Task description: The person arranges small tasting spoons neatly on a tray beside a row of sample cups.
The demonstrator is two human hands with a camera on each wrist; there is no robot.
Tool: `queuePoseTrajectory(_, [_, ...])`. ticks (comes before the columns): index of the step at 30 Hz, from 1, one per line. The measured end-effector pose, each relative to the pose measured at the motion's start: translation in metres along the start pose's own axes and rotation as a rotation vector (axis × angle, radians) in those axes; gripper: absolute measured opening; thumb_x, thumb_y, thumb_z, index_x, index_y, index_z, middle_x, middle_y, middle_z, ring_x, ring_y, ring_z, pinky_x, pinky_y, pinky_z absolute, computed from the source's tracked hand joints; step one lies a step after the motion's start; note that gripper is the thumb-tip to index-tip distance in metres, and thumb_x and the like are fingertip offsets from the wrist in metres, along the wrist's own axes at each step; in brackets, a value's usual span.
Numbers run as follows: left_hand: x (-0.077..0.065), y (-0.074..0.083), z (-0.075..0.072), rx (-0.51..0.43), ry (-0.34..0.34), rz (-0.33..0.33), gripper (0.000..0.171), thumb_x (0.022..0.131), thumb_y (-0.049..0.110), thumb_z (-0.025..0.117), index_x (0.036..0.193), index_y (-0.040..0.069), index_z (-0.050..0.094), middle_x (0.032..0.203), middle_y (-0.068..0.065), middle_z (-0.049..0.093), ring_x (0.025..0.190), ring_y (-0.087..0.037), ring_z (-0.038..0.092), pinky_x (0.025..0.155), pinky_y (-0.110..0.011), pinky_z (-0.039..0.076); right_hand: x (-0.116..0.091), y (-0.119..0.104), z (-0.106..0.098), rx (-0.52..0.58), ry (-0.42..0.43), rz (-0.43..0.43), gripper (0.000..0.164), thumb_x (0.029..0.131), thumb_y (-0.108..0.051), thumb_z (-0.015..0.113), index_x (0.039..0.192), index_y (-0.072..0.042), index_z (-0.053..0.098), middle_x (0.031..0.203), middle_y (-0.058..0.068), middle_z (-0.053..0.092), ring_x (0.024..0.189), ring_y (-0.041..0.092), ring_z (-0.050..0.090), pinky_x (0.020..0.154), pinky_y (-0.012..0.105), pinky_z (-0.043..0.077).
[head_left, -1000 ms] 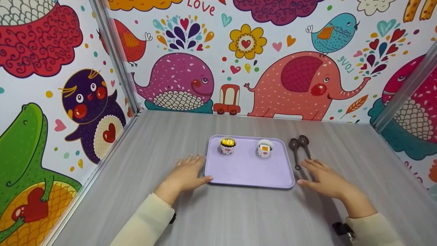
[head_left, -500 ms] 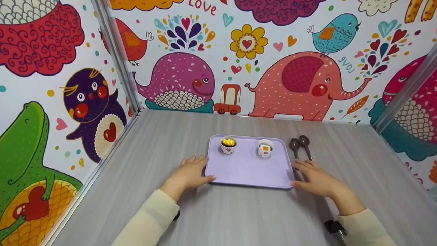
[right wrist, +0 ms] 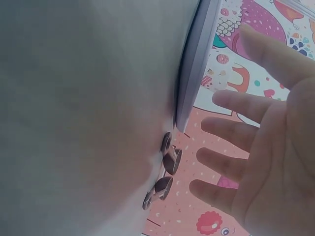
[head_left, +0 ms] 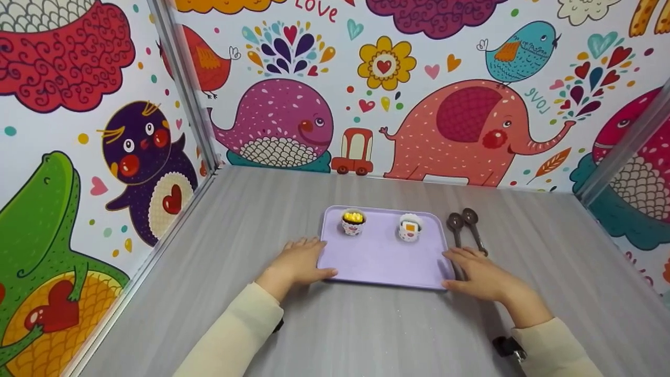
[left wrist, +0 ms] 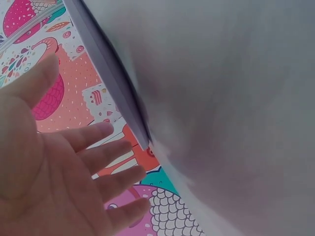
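A lilac tray [head_left: 384,262] lies on the table, bearing two small patterned paper cups near its far edge. The left cup [head_left: 354,224] holds yellow pieces over a dark filling; the right cup [head_left: 409,229] holds a white piece with an orange square. My left hand [head_left: 298,264] is at the tray's left side, thumb over its near corner, fingers spread. On the opposite side my right hand [head_left: 479,275] has its fingertips right at the tray's edge. Both wrist views show the fingers straight and apart, with the tray's side [left wrist: 115,78] close by.
Two dark brown spoons lie right of the tray, the nearer spoon [head_left: 455,225] partly hidden behind my right hand and the other spoon [head_left: 472,225] beside it. Cartoon-printed walls [head_left: 314,47] enclose the grey table [head_left: 366,330] at the back and sides.
My right hand has moved left to the tray's right edge, now covering part of a spoon. My left hand has come slightly closer to the tray. The tray and cups stay put.
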State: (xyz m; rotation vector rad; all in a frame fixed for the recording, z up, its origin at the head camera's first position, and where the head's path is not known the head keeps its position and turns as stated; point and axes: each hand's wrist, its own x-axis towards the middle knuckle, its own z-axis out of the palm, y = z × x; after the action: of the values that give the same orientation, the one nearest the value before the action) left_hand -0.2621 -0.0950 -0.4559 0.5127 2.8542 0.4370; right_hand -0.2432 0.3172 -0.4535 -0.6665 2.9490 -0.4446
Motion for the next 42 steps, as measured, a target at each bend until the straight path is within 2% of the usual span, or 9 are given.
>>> queuePoseTrajectory(16, [0.006,0.004,-0.001,-0.008,-0.049,-0.008,0.085,0.089,0.053,0.068,0.151,0.002,0.041,0.158,-0.018,0.036,0.147,-0.041,0.028,0.119,-0.057,0.018,0.007,-0.003,0.002,-0.012,-0.067,0.005,0.077,0.085,-0.047,0.076,0.139,0.003,0.054,0.146,0.03,0.045,0.135,0.057,0.034,0.105,0.073,0.029])
queuePoseTrajectory(30, [0.009,0.003,-0.001,0.021,-0.05,-0.036,0.089,0.085,0.052,0.074,0.15,0.0,0.043,0.157,-0.016,0.038,0.146,-0.04,0.03,0.119,-0.057,0.018,0.009,-0.003,0.001,-0.034,-0.074,-0.004,0.077,0.084,-0.046,0.077,0.136,0.007,0.056,0.145,0.031,0.046,0.134,0.057,0.035,0.106,0.071,0.031])
queuePoseTrajectory(42, [0.009,0.003,-0.003,0.05,-0.021,-0.006,0.088,0.082,0.051,0.076,0.147,-0.001,0.047,0.154,-0.016,0.043,0.144,-0.039,0.034,0.117,-0.061,0.021,0.011,0.003,0.0,-0.011,-0.066,-0.013,0.088,0.081,-0.048,0.078,0.139,0.011,0.05,0.145,0.033,0.045,0.133,0.059,0.035,0.105,0.071,0.031])
